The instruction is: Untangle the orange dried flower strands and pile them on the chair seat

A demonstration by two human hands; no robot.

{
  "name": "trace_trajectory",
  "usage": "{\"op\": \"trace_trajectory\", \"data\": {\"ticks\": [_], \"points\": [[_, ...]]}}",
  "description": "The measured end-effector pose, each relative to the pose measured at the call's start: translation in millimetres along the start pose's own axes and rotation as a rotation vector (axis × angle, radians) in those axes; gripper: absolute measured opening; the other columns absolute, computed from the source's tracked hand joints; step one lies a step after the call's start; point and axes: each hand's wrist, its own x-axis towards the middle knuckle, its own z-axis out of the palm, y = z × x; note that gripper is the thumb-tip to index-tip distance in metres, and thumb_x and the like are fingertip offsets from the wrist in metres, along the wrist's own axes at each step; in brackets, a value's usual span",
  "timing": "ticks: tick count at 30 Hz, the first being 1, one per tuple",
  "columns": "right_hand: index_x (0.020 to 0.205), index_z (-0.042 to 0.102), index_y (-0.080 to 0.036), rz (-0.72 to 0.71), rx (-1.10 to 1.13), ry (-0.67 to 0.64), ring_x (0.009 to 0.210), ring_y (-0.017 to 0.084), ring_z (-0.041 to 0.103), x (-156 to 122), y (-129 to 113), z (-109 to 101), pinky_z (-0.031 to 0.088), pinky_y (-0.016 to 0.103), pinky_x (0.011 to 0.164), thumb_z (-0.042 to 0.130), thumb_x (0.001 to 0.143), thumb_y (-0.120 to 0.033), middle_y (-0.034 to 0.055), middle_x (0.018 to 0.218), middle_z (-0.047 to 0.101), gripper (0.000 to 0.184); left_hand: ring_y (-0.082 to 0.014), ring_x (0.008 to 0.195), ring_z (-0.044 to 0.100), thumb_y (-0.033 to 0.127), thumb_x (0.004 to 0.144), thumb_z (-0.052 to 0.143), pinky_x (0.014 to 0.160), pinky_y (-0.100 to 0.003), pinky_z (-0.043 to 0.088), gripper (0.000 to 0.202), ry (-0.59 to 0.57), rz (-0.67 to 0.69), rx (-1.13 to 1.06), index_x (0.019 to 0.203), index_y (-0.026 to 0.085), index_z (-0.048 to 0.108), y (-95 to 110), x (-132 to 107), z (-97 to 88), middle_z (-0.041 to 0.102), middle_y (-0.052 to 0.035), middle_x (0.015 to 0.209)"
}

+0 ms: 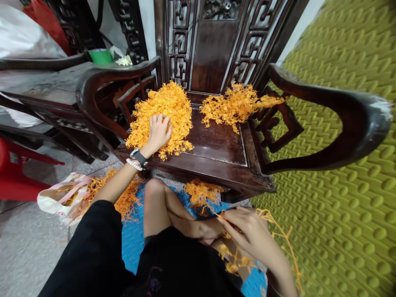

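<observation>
My left hand (159, 131) rests on a big heap of curly orange yarn (173, 99) on the left of a dark wooden chair seat. Its fingers are curled down into the heap, and their tips are partly hidden. Above my right knee area, my right hand (246, 227) is closed on an orange yarn strand (213, 209) with a thin end sticking out past the fingers. More of the strand trails behind the hand to the lower right, and frizzy tufts (232, 260) hang below it. A smaller bunch of knotted orange yarn (235, 105) lies on the seat's right side.
The carved chair (216, 144) has curved armrests (340, 107). Below it, loose orange yarn (128, 198) spills from a white bag (63, 196) beside a blue mat (133, 243). A red stool (18, 169) stands left; a textured yellow-green surface (346, 206) fills the right.
</observation>
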Motion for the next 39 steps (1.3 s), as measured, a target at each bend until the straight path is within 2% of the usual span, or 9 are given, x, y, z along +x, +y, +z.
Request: {"op": "trace_trajectory", "data": {"ticks": [3,11,16,19,23,25,30,35,39], "points": [[0.069,0.048,-0.020,0.000,0.005,0.000,0.055,0.014,0.053,-0.8,0.5,2.9,0.033,0.027,0.058,0.039,0.100,-0.021,-0.0019,0.059,0.055,0.032,-0.0352,0.115,0.040,0.028,0.093,0.044,0.098,-0.050,0.027,0.024,-0.044,0.012,0.024,0.106,0.013,0.059,3.4,-4.4,-0.2,0.049,-0.0183,0.121],[0.068,0.049,-0.020,0.067,0.092,0.009,0.056,0.013,0.052,-7.5,2.5,8.1,0.035,0.026,0.058,0.040,0.100,-0.025,-0.0016,0.060,0.053,0.034,-0.0337,0.115,0.041,0.042,0.097,0.038,0.100,-0.057,0.023,0.041,-0.088,0.045,-0.079,0.087,0.017,0.069,-2.8,-1.2,3.0,0.058,-0.0136,0.115],[0.069,0.052,-0.019,0.205,0.211,0.196,0.057,0.013,0.049,-9.3,1.6,7.5,0.037,0.025,0.058,0.042,0.100,-0.031,-0.0009,0.059,0.051,0.034,-0.0318,0.122,0.040,0.045,0.096,0.042,0.105,-0.056,0.022,0.034,-0.043,0.053,-0.192,0.101,0.022,0.068,32.7,-12.2,-20.5,0.058,-0.0094,0.124],[0.072,0.052,-0.019,0.264,0.321,0.215,0.059,0.012,0.051,-4.6,-1.8,6.5,0.039,0.024,0.058,0.042,0.100,-0.032,-0.0009,0.062,0.053,0.032,-0.0257,0.120,0.049,0.045,0.096,0.042,0.107,-0.049,0.032,0.036,-0.263,0.179,-0.571,0.115,0.021,0.062,78.7,-38.9,-54.3,0.061,-0.0072,0.124],[0.078,0.056,-0.019,0.281,0.565,0.300,0.063,0.013,0.056,5.5,-4.0,9.3,0.044,0.024,0.063,0.042,0.100,-0.034,-0.0004,0.068,0.058,0.030,-0.0239,0.130,0.047,0.045,0.092,0.053,0.107,-0.041,0.039,0.063,-0.685,0.347,-1.063,0.147,0.026,0.028,129.4,-85.2,-79.7,0.049,-0.0102,0.143],[0.084,0.061,-0.019,0.305,0.714,0.407,0.071,0.015,0.060,9.8,-4.3,12.2,0.048,0.026,0.070,0.043,0.099,-0.036,0.0017,0.076,0.063,0.028,-0.0253,0.135,0.041,0.046,0.092,0.053,0.111,-0.043,0.034,0.067,-0.723,0.276,-1.197,0.149,0.026,0.023,140.6,-105.3,-72.8,0.044,-0.0121,0.146],[0.124,0.058,-0.024,0.377,0.934,0.530,0.100,0.021,0.064,17.3,-5.4,21.3,0.050,0.038,0.092,0.041,0.099,-0.039,0.0071,0.106,0.069,0.034,-0.0298,0.131,0.044,0.056,0.077,0.068,0.106,-0.047,0.039,0.097,-0.501,-0.133,-1.400,0.148,0.023,0.010,145.1,-143.4,-35.3,0.033,-0.0202,0.149],[0.150,0.026,-0.029,0.364,0.777,0.519,0.128,0.021,0.048,24.1,-5.3,35.4,0.038,0.044,0.108,0.040,0.099,-0.032,0.0091,0.137,0.053,0.053,-0.0276,0.124,0.051,0.038,0.073,0.077,0.107,-0.042,0.039,0.067,-0.673,-0.125,-1.346,0.129,0.020,0.046,150.9,-159.4,-35.1,0.056,-0.0123,0.131],[0.152,0.023,-0.025,0.391,0.600,0.541,0.115,0.020,0.056,24.4,-4.2,45.4,0.043,0.042,0.102,0.039,0.098,-0.026,0.0109,0.129,0.058,0.056,-0.0238,0.115,0.057,0.018,0.081,0.060,0.102,-0.039,0.042,0.040,-0.607,-0.068,-1.173,0.120,0.018,0.055,155.3,-160.4,-38.0,0.062,-0.0089,0.123]]}}
